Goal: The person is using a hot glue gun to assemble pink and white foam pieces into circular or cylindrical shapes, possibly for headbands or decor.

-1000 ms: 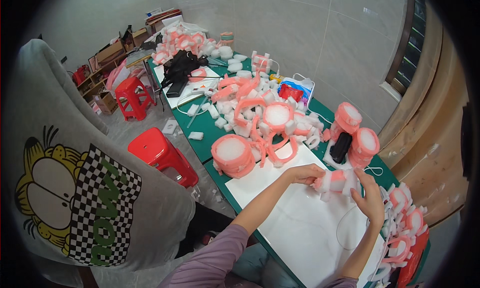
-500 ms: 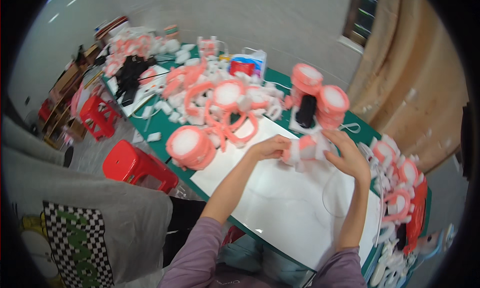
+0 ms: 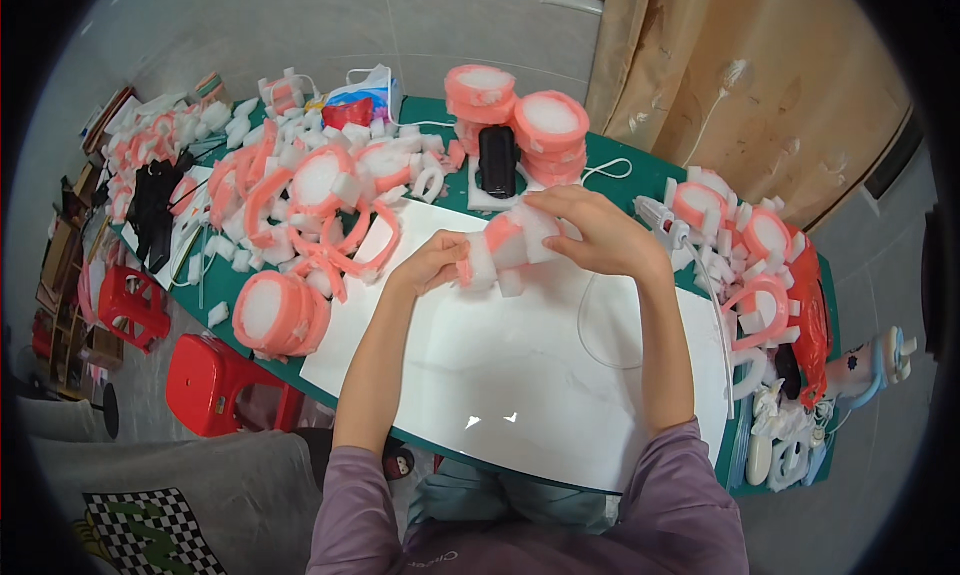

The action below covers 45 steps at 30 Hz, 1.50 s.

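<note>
My left hand (image 3: 428, 265) and my right hand (image 3: 598, 234) both grip one pink and white foam piece (image 3: 505, 243), held just above a white sheet (image 3: 520, 365) on the green table (image 3: 440, 105). The left fingers pinch its left end; the right hand wraps over its top and right side. Small white foam bits hang from the piece's lower edge.
Pink foam rings and white scraps (image 3: 310, 195) are heaped to the left, more (image 3: 750, 255) to the right. A stack of pink discs (image 3: 270, 313) sits at the sheet's left corner. A black device (image 3: 497, 160) stands between pink foam stacks behind. Red stools (image 3: 215, 380) stand below left.
The view has swung right and down, so the table now sits centred. Both hands stay on the foam piece, held close together.
</note>
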### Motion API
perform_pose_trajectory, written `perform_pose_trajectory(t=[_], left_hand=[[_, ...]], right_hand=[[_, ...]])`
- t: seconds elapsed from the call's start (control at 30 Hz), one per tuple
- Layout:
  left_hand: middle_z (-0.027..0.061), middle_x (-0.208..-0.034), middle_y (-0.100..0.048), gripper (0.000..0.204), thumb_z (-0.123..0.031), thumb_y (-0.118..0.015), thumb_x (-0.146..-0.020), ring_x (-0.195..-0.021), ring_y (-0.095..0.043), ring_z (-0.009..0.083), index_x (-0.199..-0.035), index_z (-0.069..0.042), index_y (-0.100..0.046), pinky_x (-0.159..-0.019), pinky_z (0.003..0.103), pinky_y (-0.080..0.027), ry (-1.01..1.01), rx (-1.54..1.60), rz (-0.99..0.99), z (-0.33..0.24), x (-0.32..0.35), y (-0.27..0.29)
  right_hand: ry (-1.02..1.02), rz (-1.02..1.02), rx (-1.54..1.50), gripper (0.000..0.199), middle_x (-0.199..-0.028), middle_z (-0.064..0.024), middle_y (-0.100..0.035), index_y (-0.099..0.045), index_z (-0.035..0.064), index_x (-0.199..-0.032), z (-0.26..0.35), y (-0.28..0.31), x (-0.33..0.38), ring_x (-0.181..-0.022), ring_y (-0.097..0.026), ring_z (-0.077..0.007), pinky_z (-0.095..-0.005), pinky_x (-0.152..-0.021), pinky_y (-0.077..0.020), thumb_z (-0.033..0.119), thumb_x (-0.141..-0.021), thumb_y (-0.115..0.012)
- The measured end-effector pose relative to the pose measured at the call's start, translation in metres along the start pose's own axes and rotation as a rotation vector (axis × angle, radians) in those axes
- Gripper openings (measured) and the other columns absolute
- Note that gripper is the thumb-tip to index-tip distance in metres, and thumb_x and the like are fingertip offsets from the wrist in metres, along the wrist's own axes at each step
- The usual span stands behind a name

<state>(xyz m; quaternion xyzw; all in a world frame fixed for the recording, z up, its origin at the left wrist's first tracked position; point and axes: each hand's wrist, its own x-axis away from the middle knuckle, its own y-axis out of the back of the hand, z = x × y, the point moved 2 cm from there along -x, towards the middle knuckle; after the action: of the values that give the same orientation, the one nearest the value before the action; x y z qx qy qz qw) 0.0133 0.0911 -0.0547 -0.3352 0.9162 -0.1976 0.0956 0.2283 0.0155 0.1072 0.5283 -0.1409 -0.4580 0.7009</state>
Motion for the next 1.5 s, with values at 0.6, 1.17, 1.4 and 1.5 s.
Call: perform_pose_trajectory(t=[0.6, 1.17, 1.4, 1.5], left_hand=[[0.0173, -0.081, -0.062, 0.032, -0.02, -0.058, -0.077, -0.056, -0.057, 0.012, -0.09, 0.009, -0.056, -0.047, 0.019, -0.043, -0.033, -0.059, -0.022, -0.012, 0.002, -0.02], [0.0184, -0.096, -0.059, 0.051, -0.024, -0.062, -0.074, -0.081, -0.061, 0.0224, -0.109, 0.01, -0.047, -0.075, 0.032, -0.049, 0.0, -0.004, 0.053, -0.011, 0.004, -0.006], [0.0188, -0.111, -0.052, 0.054, -0.024, -0.061, -0.079, -0.1, -0.055, 0.0279, -0.116, 0.009, -0.04, -0.088, 0.037, -0.045, 0.042, 0.142, 0.243, -0.021, 0.012, -0.012], [0.0193, -0.112, -0.052, 0.05, -0.018, -0.06, -0.079, -0.098, -0.056, 0.0278, -0.116, 0.009, -0.04, -0.09, 0.039, -0.044, 0.054, 0.106, 0.2, -0.021, 0.011, -0.01]], right_hand=[[-0.045, 0.028, -0.1, 0.047, -0.111, -0.0149, -0.054, -0.05, -0.0001, -0.114, -0.005, -0.001, 0.002, -0.099, -0.052, -0.0302, -0.0343, -0.084, -0.0406, 0.007, -0.069, -0.063], [-0.06, 0.022, -0.15, 0.047, -0.11, -0.0137, -0.053, -0.049, 0.0015, -0.115, 0.01, 0.001, 0.002, -0.101, -0.05, -0.0292, -0.0336, -0.086, -0.0398, 0.012, -0.071, -0.062], [0.059, -0.112, -0.134, 0.042, -0.111, -0.0126, -0.052, -0.05, 0.0015, -0.113, 0.019, -0.004, 0.003, -0.105, -0.049, -0.027, -0.0329, -0.088, -0.0379, 0.014, -0.074, -0.06], [0.055, -0.146, -0.183, 0.04, -0.114, -0.012, -0.051, -0.05, 0.0021, -0.113, 0.008, -0.006, 0.004, -0.106, -0.049, -0.0262, -0.0324, -0.09, -0.0371, 0.013, -0.076, -0.058]])
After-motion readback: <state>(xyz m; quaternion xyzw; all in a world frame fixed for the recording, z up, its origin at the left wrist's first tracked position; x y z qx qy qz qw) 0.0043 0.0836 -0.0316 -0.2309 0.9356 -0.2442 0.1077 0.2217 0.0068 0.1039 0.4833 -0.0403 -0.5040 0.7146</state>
